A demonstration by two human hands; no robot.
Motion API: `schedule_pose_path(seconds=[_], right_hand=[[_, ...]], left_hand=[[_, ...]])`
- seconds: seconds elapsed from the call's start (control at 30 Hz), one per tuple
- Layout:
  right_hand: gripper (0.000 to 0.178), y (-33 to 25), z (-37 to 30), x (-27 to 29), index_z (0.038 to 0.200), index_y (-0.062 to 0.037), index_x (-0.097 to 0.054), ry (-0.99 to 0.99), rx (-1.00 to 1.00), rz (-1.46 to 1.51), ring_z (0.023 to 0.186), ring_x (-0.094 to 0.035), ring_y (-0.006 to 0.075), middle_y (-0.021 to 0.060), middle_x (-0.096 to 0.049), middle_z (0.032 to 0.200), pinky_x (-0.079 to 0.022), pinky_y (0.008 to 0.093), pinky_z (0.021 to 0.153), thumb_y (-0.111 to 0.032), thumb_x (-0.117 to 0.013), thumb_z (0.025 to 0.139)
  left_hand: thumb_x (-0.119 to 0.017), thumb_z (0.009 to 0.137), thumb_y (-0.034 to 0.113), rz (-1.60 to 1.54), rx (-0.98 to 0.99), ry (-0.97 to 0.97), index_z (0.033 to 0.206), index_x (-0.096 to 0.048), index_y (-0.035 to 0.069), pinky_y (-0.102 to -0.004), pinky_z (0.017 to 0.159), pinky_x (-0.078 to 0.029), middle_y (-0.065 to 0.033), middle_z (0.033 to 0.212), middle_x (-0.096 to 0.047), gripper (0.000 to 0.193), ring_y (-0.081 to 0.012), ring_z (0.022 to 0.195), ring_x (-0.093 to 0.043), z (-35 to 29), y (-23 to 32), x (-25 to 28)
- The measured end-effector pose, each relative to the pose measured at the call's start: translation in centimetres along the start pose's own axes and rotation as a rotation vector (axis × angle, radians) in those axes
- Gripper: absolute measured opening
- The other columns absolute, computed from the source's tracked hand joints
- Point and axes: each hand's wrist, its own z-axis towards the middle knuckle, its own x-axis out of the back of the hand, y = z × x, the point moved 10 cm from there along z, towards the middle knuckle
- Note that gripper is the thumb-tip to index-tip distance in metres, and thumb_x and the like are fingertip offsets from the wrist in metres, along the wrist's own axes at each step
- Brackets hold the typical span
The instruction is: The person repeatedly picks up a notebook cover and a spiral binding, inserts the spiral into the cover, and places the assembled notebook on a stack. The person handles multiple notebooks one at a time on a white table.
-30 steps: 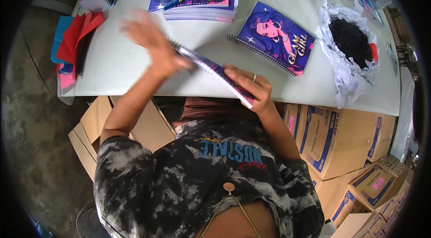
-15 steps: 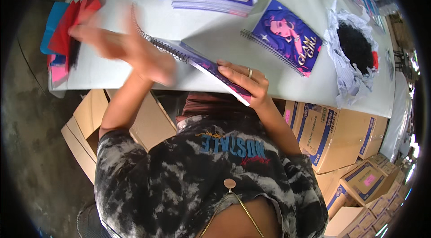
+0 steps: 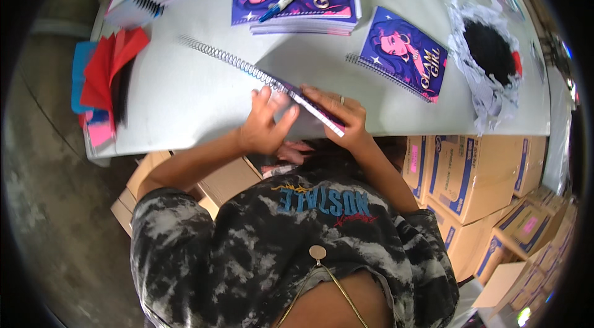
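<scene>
My right hand (image 3: 342,116) grips a spiral notebook (image 3: 317,113) with a purple cover, held tilted on edge near the table's front. A wire coil (image 3: 229,59) runs along the notebook's spine, and its long free end sticks out to the far left. My left hand (image 3: 266,123) is beside the spine, its fingers apart and slightly blurred; whether they touch the coil I cannot tell. Another purple spiral notebook (image 3: 405,53) lies to the right, its coil jutting past its left corner.
At the back is a stack of purple notebooks (image 3: 303,26) with a blue pen-like tool (image 3: 281,5) on top. Red sheets (image 3: 114,68) lie at the left edge. Crumpled white paper (image 3: 489,102) holds a black tangle on the right. Cardboard boxes (image 3: 473,170) stand below the table.
My left hand has come down and right from beside the coil's free end to the notebook's spine. The right hand still holds the notebook. The view has shifted slightly.
</scene>
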Motion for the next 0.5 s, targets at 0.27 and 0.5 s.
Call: schedule_pose_path(seconds=[0.27,0.5], right_hand=[[0.043,0.2,-1.5,1.3,0.113,-0.0011,-0.058,0.052,-0.087,-0.008,0.095,-0.063,0.0279,0.0154,-0.062,0.108,-0.05,0.0339,0.081,-0.007,-0.067,0.072],[0.046,-0.5,-2.3,1.1,0.113,-0.0019,-0.058,0.088,-0.008,-0.068,0.094,-0.063,0.0265,0.0136,-0.062,0.107,-0.05,0.0342,0.08,0.002,-0.063,0.067]], left_hand=[[-0.034,0.077,0.073,-0.201,-0.017,0.028,0.125,-0.038,-0.007,-0.059,0.1,-0.006,-0.0338,0.132,-0.024,0.093,-0.0487,0.125,-0.017,1.2,-0.7,-2.9],[-0.029,0.069,0.081,-0.202,0.17,0.294,0.13,-0.038,-0.002,-0.0583,0.102,0.003,-0.0331,0.137,-0.019,0.104,-0.0483,0.13,-0.008,4.7,-3.3,-1.2]])
